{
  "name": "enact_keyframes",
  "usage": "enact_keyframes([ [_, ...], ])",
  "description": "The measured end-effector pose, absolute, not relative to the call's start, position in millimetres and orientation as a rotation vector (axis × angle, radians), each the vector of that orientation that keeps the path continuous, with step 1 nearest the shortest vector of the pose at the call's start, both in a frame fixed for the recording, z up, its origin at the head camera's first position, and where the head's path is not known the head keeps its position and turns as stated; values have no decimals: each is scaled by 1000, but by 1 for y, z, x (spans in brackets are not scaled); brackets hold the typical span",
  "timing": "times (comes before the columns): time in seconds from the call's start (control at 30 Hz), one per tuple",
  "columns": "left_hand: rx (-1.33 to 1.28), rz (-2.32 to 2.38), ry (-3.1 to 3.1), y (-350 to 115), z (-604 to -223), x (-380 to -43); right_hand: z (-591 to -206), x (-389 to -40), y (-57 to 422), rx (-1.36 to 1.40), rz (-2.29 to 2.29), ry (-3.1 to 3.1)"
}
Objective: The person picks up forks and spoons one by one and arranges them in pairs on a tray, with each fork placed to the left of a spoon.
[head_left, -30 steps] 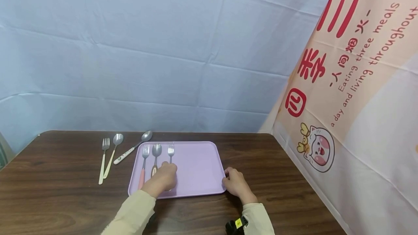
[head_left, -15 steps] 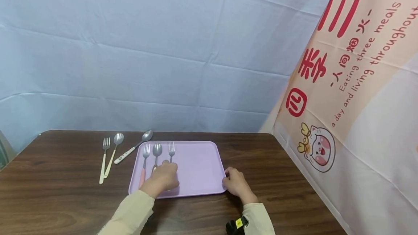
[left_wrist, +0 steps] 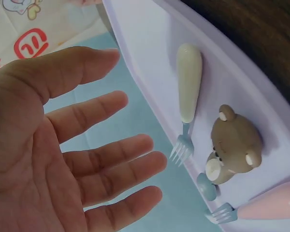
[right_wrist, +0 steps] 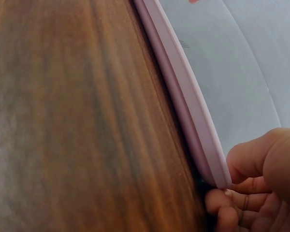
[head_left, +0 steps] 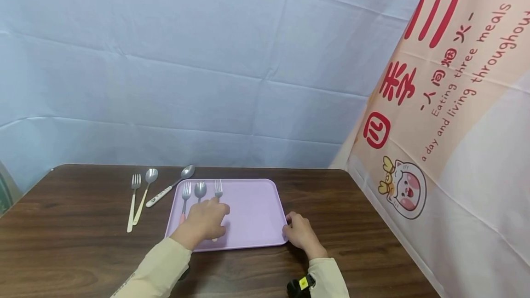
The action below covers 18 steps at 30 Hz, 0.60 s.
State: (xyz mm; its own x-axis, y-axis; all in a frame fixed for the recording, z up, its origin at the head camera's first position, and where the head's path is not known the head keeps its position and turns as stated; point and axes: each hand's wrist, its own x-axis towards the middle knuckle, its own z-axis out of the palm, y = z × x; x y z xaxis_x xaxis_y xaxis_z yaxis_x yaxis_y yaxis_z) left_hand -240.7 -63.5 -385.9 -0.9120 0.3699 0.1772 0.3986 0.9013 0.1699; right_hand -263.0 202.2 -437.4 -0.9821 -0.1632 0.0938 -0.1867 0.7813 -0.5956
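Observation:
A lilac tray (head_left: 252, 213) lies on the table. On its left part are a fork with a pink handle (left_wrist: 271, 202), a spoon with a brown bear-shaped handle (left_wrist: 238, 140) and a fork with a cream handle (left_wrist: 189, 79), side by side. My left hand (head_left: 207, 220) hovers over these handles; the left wrist view shows its fingers spread, with nothing between them. At the tray's near right corner, my right hand (head_left: 301, 234) pinches the rim, thumb above and fingers below, as the right wrist view (right_wrist: 261, 188) shows.
Left of the tray lie a fork (head_left: 132, 206), a spoon (head_left: 146, 197) with a pale yellow handle, and a spoon with a white patterned handle (head_left: 163, 193), its bowl near the tray's far left corner. A pale cloth (head_left: 186, 82) hangs behind the dark wooden table (head_left: 74, 243).
My left hand has let go of the cream-handled fork, spread its fingers and lifted slightly. The fork stays on the tray. My right hand has kept its place at the rim.

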Motion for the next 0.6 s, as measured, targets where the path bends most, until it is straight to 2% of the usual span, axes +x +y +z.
enact_keyframes([
  [0.6,-537,-301,-2909,-86,-395,-239,-437,-263,202,280,999,-2931],
])
